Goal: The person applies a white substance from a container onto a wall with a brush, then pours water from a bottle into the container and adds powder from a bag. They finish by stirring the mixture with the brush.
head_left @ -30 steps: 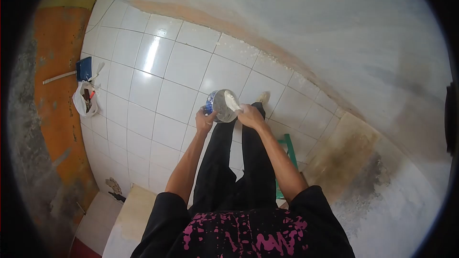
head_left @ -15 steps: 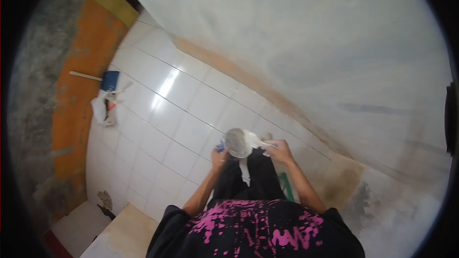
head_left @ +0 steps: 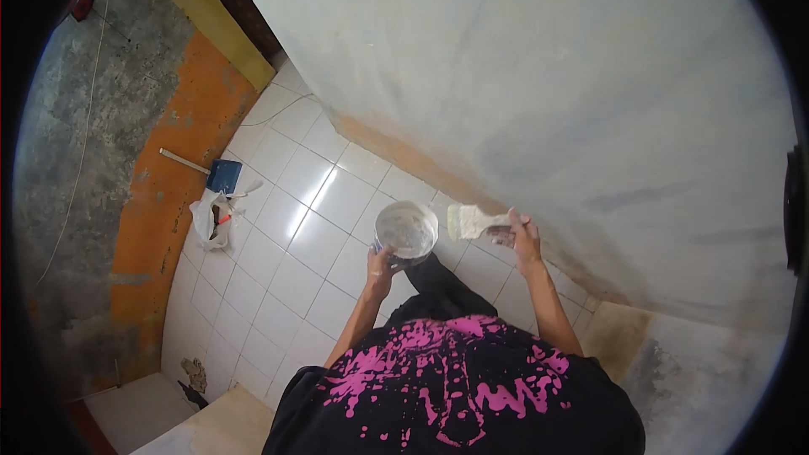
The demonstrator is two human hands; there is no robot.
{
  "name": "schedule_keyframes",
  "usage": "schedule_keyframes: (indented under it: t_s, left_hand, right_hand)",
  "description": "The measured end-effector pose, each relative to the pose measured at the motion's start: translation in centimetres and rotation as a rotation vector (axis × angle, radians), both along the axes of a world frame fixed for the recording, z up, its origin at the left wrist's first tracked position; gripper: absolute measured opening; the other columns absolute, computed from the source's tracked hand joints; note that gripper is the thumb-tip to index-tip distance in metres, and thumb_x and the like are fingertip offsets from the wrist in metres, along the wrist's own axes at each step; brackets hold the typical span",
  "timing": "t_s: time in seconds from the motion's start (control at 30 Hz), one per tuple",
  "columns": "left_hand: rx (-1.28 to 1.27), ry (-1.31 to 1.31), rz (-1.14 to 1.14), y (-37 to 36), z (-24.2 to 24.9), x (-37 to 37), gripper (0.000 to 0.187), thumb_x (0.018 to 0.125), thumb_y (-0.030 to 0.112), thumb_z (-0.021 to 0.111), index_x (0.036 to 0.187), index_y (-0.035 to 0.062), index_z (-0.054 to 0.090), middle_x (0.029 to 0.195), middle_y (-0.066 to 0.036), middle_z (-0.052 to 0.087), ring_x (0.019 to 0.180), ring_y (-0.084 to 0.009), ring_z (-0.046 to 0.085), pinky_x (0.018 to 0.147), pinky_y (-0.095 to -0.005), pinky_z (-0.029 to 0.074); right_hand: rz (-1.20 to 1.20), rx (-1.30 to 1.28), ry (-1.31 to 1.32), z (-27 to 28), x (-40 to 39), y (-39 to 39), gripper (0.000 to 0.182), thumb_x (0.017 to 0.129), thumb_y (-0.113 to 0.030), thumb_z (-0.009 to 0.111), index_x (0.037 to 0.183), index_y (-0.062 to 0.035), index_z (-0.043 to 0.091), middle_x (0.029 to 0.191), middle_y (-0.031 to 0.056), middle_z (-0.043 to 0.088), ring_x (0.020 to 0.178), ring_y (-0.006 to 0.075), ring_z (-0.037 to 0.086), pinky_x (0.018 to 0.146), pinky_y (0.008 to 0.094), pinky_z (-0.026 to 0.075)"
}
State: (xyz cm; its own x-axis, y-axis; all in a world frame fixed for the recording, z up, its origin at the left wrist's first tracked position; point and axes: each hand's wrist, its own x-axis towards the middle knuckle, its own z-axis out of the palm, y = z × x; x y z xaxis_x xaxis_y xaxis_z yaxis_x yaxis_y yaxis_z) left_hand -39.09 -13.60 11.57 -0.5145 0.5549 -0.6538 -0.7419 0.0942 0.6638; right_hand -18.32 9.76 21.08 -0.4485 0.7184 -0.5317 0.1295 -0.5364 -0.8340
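Currently, the right hand (head_left: 521,240) is closed around the handle of a broad brush (head_left: 474,222), whose white-coated head juts out from the fingers toward a round tub (head_left: 408,207). The left hand (head_left: 383,265) grips the tub at its near left side, its open top lying just beyond the fingers. A gap separates brush from tub, above the tiled floor (head_left: 333,257).

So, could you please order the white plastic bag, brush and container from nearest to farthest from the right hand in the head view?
1. Brush: in the right hand.
2. Container: in the left hand.
3. White plastic bag: far left, on the floor.
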Motion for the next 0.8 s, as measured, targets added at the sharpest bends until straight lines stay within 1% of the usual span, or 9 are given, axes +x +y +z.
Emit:
schedule_keyframes:
  t_s: [0.07,0.13,0.23,0.37,0.43,0.5,0.67,0.77,0.8]
  left_hand:
    - [0.048,0.006,-0.012,1.1,0.2,-1.4,0.055,0.082,0.021,0.060,0.128,-0.0008,0.041,0.114,-0.017,0.056,0.101,-0.0315,0.063,0.087,-0.0524,0.055]
    - [0.079,0.013,-0.030,1.4,0.9,-2.6,0.057,0.082,0.021,0.059,0.130,-0.0012,0.040,0.116,-0.018,0.056,0.102,-0.0316,0.063,0.089,-0.0531,0.054]
    - [0.192,0.048,-0.093,2.7,2.9,-4.1,0.058,0.082,0.019,0.060,0.132,-0.0015,0.039,0.123,-0.019,0.056,0.107,-0.0320,0.063,0.091,-0.0519,0.054]
    - [0.255,0.146,-0.125,2.6,4.8,-5.1,0.061,0.081,0.017,0.063,0.134,-0.0015,0.038,0.126,-0.020,0.055,0.108,-0.0322,0.063,0.091,-0.0498,0.055]
    - [0.289,0.192,-0.126,2.7,5.2,-5.9,0.062,0.081,0.015,0.064,0.135,-0.0015,0.037,0.126,-0.020,0.055,0.105,-0.0320,0.064,0.088,-0.0485,0.057]
    - [0.213,0.198,-0.102,2.5,4.7,-6.2,0.064,0.083,0.016,0.069,0.135,-0.0008,0.037,0.125,-0.019,0.054,0.104,-0.0296,0.064,0.079,-0.0424,0.060]
    - [0.088,0.294,-0.096,3.7,6.4,-6.4,0.062,0.082,0.015,0.073,0.132,-0.0020,0.041,0.116,-0.017,0.059,0.100,-0.0250,0.064,0.078,-0.0386,0.060]
    - [0.058,0.397,-0.097,4.2,5.1,-7.3,0.058,0.082,0.014,0.074,0.129,-0.0032,0.045,0.112,-0.015,0.062,0.096,-0.0228,0.066,0.079,-0.0363,0.059]
    - [0.057,0.461,-0.115,4.5,4.9,-8.0,0.056,0.082,0.015,0.074,0.128,-0.0041,0.047,0.111,-0.015,0.063,0.094,-0.0225,0.067,0.079,-0.0357,0.059]
  right_hand:
    - [-0.116,-0.054,0.024,-0.7,-1.0,1.3,0.046,0.095,-0.045,0.060,0.107,-0.0005,0.058,0.091,0.0119,0.070,0.080,0.0207,0.070,0.070,0.0319,0.056]
    - [-0.189,-0.241,0.135,-2.7,-1.5,2.5,0.045,0.095,-0.050,0.056,0.106,-0.0061,0.057,0.091,0.0091,0.068,0.079,0.0208,0.070,0.070,0.0338,0.057]
    - [-0.218,-0.438,0.249,-2.7,-2.2,2.6,0.040,0.095,-0.048,0.059,0.104,-0.0093,0.057,0.093,0.0091,0.068,0.078,0.0207,0.069,0.072,0.0358,0.058]
    - [-0.180,-0.461,0.413,-3.4,-3.1,1.8,0.035,0.092,-0.045,0.064,0.095,-0.0109,0.059,0.084,0.0065,0.069,0.082,0.0185,0.070,0.077,0.0342,0.059]
    - [-0.181,-0.398,0.441,-4.0,-4.7,1.8,0.030,0.091,-0.037,0.066,0.104,-0.0112,0.059,0.096,0.0077,0.068,0.079,0.0201,0.069,0.076,0.0375,0.059]
    - [-0.163,-0.392,0.450,-3.3,-5.8,1.8,0.028,0.091,-0.033,0.066,0.107,-0.0108,0.059,0.096,0.0077,0.068,0.079,0.0200,0.069,0.076,0.0378,0.059]
    - [-0.075,-0.361,0.458,-0.3,-8.5,2.2,0.030,0.090,-0.023,0.067,0.115,-0.0085,0.059,0.097,0.0076,0.067,0.081,0.0196,0.068,0.076,0.0382,0.059]
    - [0.034,-0.158,0.297,0.1,-11.2,2.1,0.031,0.090,-0.021,0.066,0.115,-0.0030,0.062,0.097,0.0095,0.068,0.083,0.0201,0.069,0.077,0.0358,0.058]
    - [0.165,0.031,0.222,0.3,-12.6,2.0,0.031,0.091,-0.022,0.065,0.112,-0.0001,0.064,0.096,0.0100,0.069,0.083,0.0205,0.070,0.076,0.0348,0.058]
